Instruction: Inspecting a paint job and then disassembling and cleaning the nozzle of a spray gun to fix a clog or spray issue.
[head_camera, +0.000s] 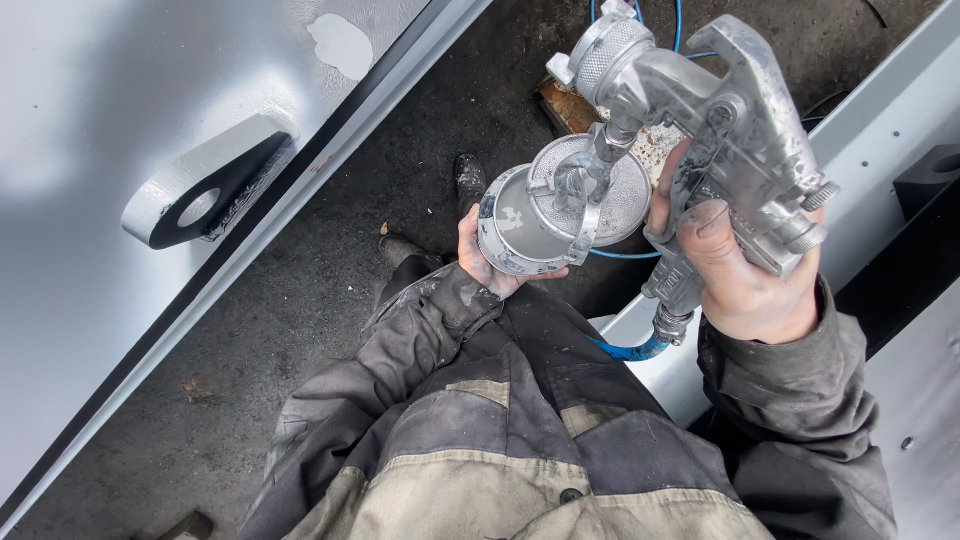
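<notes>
**Over dark shop floor: spray gun in hand**

Below: gritty concrete floor (300, 330), grey-painted steel panels (90, 200) either side. Right hand (745, 275) clamped round metal spray gun (740, 130) grip. Left hand (480, 262) cups its paint cup (515, 225), lid ajar, grey-coated.

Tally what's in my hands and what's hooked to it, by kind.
Spray gun: 1, in the right hand
Paint cup: 1, in the left hand
Cup lid: 1
Blue air hose: 1
Total: 4

Floor gap (330, 300) open between grey panels (90, 250) (lug (200, 190) protrudes).
</notes>
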